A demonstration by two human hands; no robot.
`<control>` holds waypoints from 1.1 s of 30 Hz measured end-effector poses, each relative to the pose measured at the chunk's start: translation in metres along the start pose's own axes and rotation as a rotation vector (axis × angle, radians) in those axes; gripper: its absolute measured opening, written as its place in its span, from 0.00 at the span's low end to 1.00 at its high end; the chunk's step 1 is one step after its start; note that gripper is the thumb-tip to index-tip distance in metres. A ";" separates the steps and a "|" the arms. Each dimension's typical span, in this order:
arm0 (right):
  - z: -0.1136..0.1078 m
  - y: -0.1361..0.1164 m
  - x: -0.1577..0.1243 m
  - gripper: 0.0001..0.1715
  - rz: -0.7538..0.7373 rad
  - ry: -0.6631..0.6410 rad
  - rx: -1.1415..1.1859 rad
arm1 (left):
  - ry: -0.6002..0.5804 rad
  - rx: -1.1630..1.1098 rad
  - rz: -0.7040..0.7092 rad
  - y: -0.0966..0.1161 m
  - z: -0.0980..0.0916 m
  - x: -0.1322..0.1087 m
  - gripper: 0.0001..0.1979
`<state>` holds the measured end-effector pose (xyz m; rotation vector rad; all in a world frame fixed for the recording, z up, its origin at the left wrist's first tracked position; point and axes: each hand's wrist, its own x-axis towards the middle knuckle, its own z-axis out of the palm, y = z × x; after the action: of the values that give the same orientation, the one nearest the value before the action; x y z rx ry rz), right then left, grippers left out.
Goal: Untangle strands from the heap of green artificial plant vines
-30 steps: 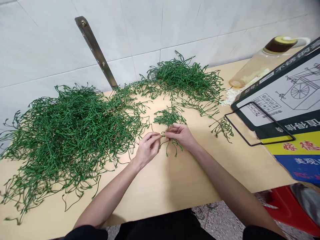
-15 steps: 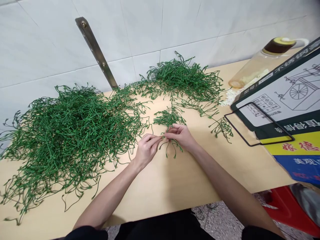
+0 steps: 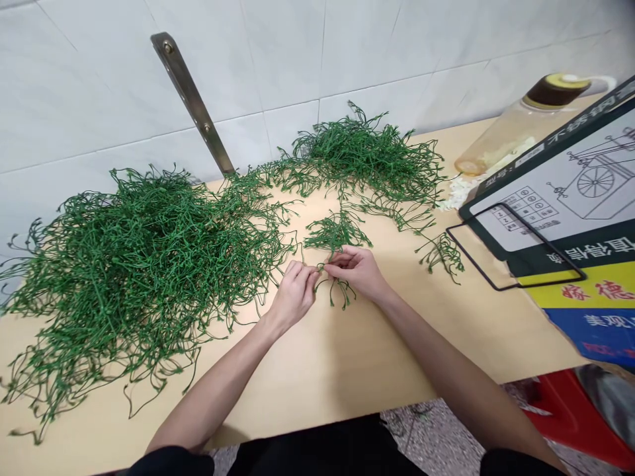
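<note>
My left hand (image 3: pixel 294 296) and my right hand (image 3: pixel 358 270) meet over the middle of the wooden table (image 3: pixel 347 357). Both pinch a small green plastic sprig (image 3: pixel 336 289) whose thin branches hang down between them. A second small sprig cluster (image 3: pixel 335 233) lies just beyond my fingers. To the left spreads a big heap of green sprigs (image 3: pixel 133 264). A smaller heap (image 3: pixel 367 155) sits at the back by the wall.
A printed cardboard box (image 3: pixel 565 218) with a black wire handle (image 3: pixel 510 248) lies at the right. A clear bottle with a brown lid (image 3: pixel 520 125) lies behind it. A metal bracket (image 3: pixel 193 106) slants down the tiled wall. A loose sprig (image 3: pixel 439 254) lies near the box.
My left fingers have curled tighter and shifted slightly toward the right hand on the sprig. The heaps and box have not moved.
</note>
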<state>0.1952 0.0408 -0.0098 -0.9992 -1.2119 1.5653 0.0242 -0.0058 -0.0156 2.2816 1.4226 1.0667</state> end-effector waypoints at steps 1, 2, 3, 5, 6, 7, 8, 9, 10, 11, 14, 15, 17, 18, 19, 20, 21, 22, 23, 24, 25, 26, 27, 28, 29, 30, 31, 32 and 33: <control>0.000 0.001 0.000 0.19 -0.011 0.002 -0.002 | -0.009 0.006 -0.001 0.000 0.000 0.000 0.10; 0.001 0.001 -0.001 0.19 -0.020 0.001 -0.005 | -0.020 0.013 -0.002 0.000 0.000 0.000 0.10; 0.001 0.002 -0.001 0.19 -0.030 0.000 -0.008 | -0.030 0.018 -0.005 -0.001 0.000 0.000 0.11; 0.002 0.003 -0.002 0.19 -0.048 -0.003 -0.014 | -0.057 0.024 -0.015 -0.001 0.000 0.000 0.11; 0.002 0.003 -0.002 0.19 -0.054 -0.005 -0.016 | -0.070 0.024 -0.021 -0.002 0.000 0.000 0.12; 0.002 0.003 -0.002 0.19 -0.060 -0.005 -0.017 | -0.081 0.022 -0.028 -0.002 0.000 0.000 0.12; 0.002 0.004 -0.002 0.19 -0.066 -0.004 -0.019 | -0.091 0.020 -0.033 -0.003 0.000 0.000 0.12; 0.002 0.004 -0.002 0.19 -0.072 -0.003 -0.022 | -0.097 0.020 -0.038 -0.003 0.000 0.000 0.13; 0.002 0.004 -0.002 0.18 -0.079 -0.001 -0.028 | -0.100 0.019 -0.042 -0.003 0.000 0.000 0.13; 0.003 0.004 -0.002 0.18 -0.089 0.003 -0.040 | -0.102 0.018 -0.046 -0.004 0.000 0.000 0.13; 0.005 0.006 -0.004 0.17 -0.146 0.047 -0.124 | -0.114 0.002 -0.060 -0.005 0.000 0.000 0.14; 0.006 0.007 -0.005 0.17 -0.172 0.075 -0.166 | -0.119 -0.009 -0.064 -0.005 0.000 0.000 0.14; 0.008 0.010 -0.007 0.17 -0.223 0.126 -0.250 | -0.128 -0.033 -0.071 -0.006 -0.001 0.000 0.14; 0.008 0.012 -0.008 0.16 -0.247 0.144 -0.285 | -0.135 -0.042 -0.074 -0.006 -0.001 0.000 0.14; 0.009 0.013 -0.008 0.15 -0.274 0.166 -0.312 | -0.149 -0.049 -0.075 -0.006 -0.002 0.000 0.14; 0.008 0.014 -0.008 0.13 -0.303 0.197 -0.330 | -0.168 -0.052 -0.075 -0.006 -0.002 0.000 0.15; 0.008 0.015 -0.007 0.12 -0.331 0.235 -0.339 | -0.189 -0.052 -0.072 -0.006 -0.003 0.000 0.15; 0.006 0.015 -0.006 0.11 -0.352 0.276 -0.338 | -0.207 -0.051 -0.068 -0.005 -0.003 0.000 0.15; 0.005 0.015 -0.004 0.11 -0.364 0.316 -0.324 | -0.217 -0.050 -0.063 -0.004 -0.004 0.000 0.15; 0.003 0.014 -0.002 0.11 -0.359 0.337 -0.300 | -0.216 -0.052 -0.060 -0.003 -0.004 0.000 0.15; 0.001 0.013 -0.001 0.12 -0.340 0.343 -0.267 | -0.201 -0.060 -0.059 -0.002 -0.003 0.000 0.15; 0.000 0.012 0.000 0.13 -0.314 0.336 -0.230 | -0.168 -0.074 -0.065 -0.001 -0.003 0.000 0.15; -0.002 0.010 0.001 0.15 -0.286 0.320 -0.198 | -0.121 -0.095 -0.083 0.000 -0.003 0.000 0.14; -0.002 0.008 0.002 0.16 -0.262 0.303 -0.172 | -0.063 -0.123 -0.114 0.000 -0.002 0.001 0.12; -0.003 0.006 0.003 0.18 -0.242 0.283 -0.153 | -0.001 -0.159 -0.157 0.001 -0.002 0.001 0.10; -0.003 0.004 0.003 0.19 -0.224 0.262 -0.139 | 0.061 -0.196 -0.210 0.001 -0.002 0.001 0.09; -0.003 0.003 0.003 0.20 -0.210 0.245 -0.123 | 0.116 -0.224 -0.262 0.002 -0.002 0.001 0.09; -0.003 0.002 0.003 0.21 -0.197 0.229 -0.105 | 0.160 -0.237 -0.302 0.002 -0.002 0.001 0.09; -0.003 0.000 0.002 0.21 -0.183 0.212 -0.083 | 0.194 -0.229 -0.324 0.002 -0.002 0.002 0.09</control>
<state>0.1977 0.0439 -0.0109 -1.0482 -1.1912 1.2434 0.0242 -0.0056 -0.0122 1.7567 1.5809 1.2923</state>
